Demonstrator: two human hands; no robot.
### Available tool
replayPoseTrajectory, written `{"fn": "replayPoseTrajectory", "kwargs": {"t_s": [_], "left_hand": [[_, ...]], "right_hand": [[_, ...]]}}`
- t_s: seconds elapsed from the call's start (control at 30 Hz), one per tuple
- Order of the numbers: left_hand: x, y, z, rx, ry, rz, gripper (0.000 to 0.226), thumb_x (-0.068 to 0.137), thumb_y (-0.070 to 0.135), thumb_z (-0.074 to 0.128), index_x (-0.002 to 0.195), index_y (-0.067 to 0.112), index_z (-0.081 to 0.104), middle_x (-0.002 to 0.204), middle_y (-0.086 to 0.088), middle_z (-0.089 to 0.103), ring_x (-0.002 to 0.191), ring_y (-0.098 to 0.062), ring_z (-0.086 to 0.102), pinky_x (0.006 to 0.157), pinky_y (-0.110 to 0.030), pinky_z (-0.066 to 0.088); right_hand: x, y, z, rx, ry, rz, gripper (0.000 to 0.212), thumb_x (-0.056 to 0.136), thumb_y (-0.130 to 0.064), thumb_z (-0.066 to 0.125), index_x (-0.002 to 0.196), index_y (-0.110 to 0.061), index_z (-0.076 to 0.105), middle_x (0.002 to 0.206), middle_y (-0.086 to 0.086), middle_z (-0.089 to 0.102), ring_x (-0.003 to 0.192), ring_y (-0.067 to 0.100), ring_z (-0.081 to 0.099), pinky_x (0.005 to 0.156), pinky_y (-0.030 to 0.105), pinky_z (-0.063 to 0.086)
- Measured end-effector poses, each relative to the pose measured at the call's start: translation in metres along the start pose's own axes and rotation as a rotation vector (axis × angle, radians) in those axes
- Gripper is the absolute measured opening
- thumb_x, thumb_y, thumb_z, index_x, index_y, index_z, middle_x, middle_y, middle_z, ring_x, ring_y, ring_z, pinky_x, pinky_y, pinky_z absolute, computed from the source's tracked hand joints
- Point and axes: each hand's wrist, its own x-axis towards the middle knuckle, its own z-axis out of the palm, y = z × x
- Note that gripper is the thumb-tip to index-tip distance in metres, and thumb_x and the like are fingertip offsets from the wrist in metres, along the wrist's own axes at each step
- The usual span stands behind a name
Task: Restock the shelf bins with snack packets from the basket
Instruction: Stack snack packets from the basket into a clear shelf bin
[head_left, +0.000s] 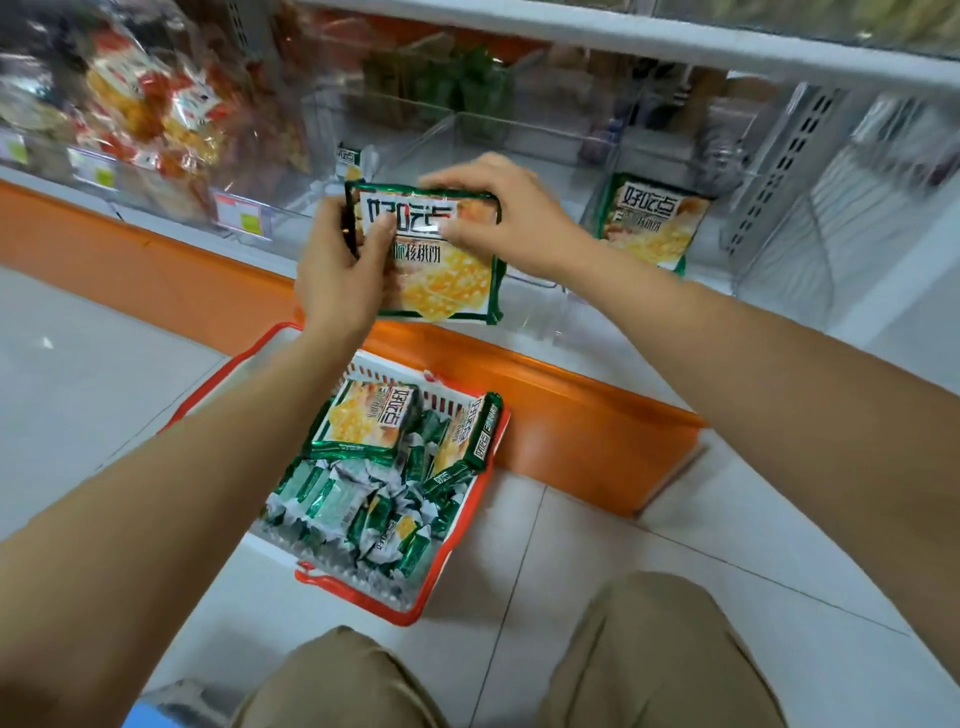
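Note:
I hold a green-edged snack packet with yellow biscuits printed on it, in front of the clear shelf bins. My left hand grips its left edge, thumb across the front. My right hand pinches its top right corner. Below on the floor stands a white basket with a red rim, holding several more green packets and small wrapped pieces. One matching packet stands in the clear bin to the right. Another packet shows behind the held one.
An orange plinth runs under the shelf, right behind the basket. Red and yellow snack bags fill the bins at the left, with price tags on the front. A white shelf board hangs overhead. My knees are at the bottom.

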Motion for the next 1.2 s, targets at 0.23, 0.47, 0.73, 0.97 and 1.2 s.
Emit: {"fn": "replayPoseTrajectory", "kwargs": {"t_s": [0.23,0.47,0.73,0.97,1.2], "left_hand": [[0.03,0.063,0.07,-0.086,-0.105,0.108,0.027,0.079,0.059,0.06,0.096,0.039,0.055,0.088,0.01,0.069,0.084,-0.02,0.07,0.076,-0.053,0.056],[0.026,0.081,0.136,0.094,-0.444,0.212,0.052,0.101,0.031,0.051,0.147,0.009,0.039,0.149,-0.007,0.044,0.136,-0.021,0.042,0.112,-0.037,0.035],[0.027,0.047,0.164,0.509,-0.68,0.475,0.056,0.104,0.033,0.042,0.154,0.011,0.027,0.163,-0.006,0.019,0.151,-0.021,0.013,0.12,-0.034,0.01],[0.036,0.033,0.176,0.562,-0.65,0.619,0.058,0.104,0.038,0.038,0.154,0.011,0.026,0.161,-0.007,0.023,0.15,-0.021,0.018,0.121,-0.034,0.013],[0.038,0.025,0.179,0.519,-0.598,0.719,0.061,0.1,0.043,0.037,0.15,0.008,0.038,0.157,-0.007,0.033,0.144,-0.021,0.032,0.115,-0.027,0.021]], "right_hand": [[-0.022,0.036,-0.082,-0.066,0.176,0.09,0.048,0.077,-0.029,0.068,0.124,-0.03,0.064,0.109,0.008,0.06,0.102,0.016,0.055,0.094,0.025,0.041],[-0.061,0.09,-0.125,-0.099,0.44,0.309,0.039,0.082,-0.009,0.071,0.12,-0.018,0.069,0.113,0.002,0.064,0.104,0.01,0.054,0.089,0.005,0.038],[-0.066,0.144,-0.134,-0.086,0.534,0.526,0.032,0.088,-0.01,0.067,0.121,-0.012,0.067,0.104,-0.002,0.066,0.098,0.013,0.061,0.085,0.021,0.047],[-0.063,0.19,-0.109,-0.203,0.352,0.603,0.037,0.086,-0.002,0.066,0.12,-0.016,0.069,0.118,0.006,0.069,0.083,0.011,0.061,0.091,0.027,0.051],[-0.05,0.237,-0.079,-0.266,0.398,0.632,0.039,0.08,-0.001,0.068,0.114,-0.021,0.072,0.116,0.015,0.065,0.093,0.032,0.063,0.086,0.038,0.054]]}}
